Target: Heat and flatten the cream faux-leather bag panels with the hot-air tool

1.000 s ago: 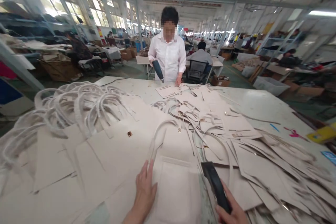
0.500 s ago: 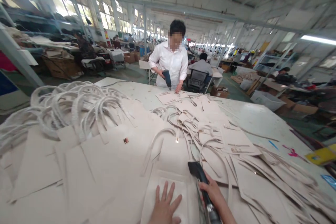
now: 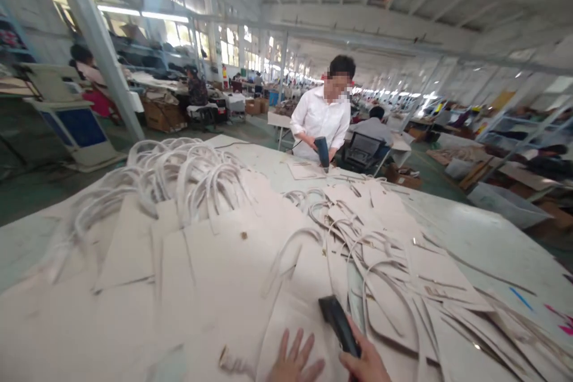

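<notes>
While your left hand (image 3: 295, 361) lies flat, fingers spread, pinning the cream bag panel (image 3: 290, 316) to the worktop (image 3: 483, 245), your right hand (image 3: 364, 364) clenches the black heat tool (image 3: 339, 323), nozzle angled toward the panel's handle (image 3: 286, 250).

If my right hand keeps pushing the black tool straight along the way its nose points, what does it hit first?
Likely the cream bag panel lying just ahead of the black tool in the right hand, then that panel's looped handle. Depth is unclear; the nose may already touch the panel.
</notes>
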`<state>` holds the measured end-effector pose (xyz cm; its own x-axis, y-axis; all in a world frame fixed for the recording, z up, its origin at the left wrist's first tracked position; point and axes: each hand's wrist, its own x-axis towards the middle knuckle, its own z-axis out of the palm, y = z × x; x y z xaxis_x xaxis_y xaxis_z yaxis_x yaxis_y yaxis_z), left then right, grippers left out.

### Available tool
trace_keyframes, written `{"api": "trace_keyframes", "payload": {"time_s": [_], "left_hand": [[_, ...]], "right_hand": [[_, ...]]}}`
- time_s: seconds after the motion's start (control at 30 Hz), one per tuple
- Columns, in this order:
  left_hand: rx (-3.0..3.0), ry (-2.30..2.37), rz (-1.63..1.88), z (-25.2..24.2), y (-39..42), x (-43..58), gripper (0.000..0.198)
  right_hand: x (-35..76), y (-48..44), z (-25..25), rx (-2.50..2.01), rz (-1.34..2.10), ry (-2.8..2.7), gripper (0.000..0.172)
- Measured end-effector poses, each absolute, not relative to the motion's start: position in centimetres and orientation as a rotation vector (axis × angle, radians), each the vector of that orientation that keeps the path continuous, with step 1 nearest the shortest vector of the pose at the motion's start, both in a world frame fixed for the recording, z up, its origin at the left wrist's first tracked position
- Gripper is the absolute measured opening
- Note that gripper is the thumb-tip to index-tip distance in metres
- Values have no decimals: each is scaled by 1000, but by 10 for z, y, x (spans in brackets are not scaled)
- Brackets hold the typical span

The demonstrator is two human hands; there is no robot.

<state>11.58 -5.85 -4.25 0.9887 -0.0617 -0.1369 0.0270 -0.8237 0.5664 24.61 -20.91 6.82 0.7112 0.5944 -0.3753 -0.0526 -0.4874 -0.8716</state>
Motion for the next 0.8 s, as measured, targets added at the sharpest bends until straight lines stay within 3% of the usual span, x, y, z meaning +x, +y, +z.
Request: {"api": "trace_keyframes", "payload": {"time_s": [0.13, 0.33, 0.8], "left_hand": [[2595, -34, -183, -26, -68, 105, 71], [2566, -17, -224, -9, -66, 107, 59], [2592, -16, -20, -28, -69, 100, 59]], "right_hand": [[224, -184, 62, -1881, 1059, -504, 76], [224, -125, 70, -1843, 1034, -643, 74], [234, -95, 69, -1895, 1001, -689, 65]]}}
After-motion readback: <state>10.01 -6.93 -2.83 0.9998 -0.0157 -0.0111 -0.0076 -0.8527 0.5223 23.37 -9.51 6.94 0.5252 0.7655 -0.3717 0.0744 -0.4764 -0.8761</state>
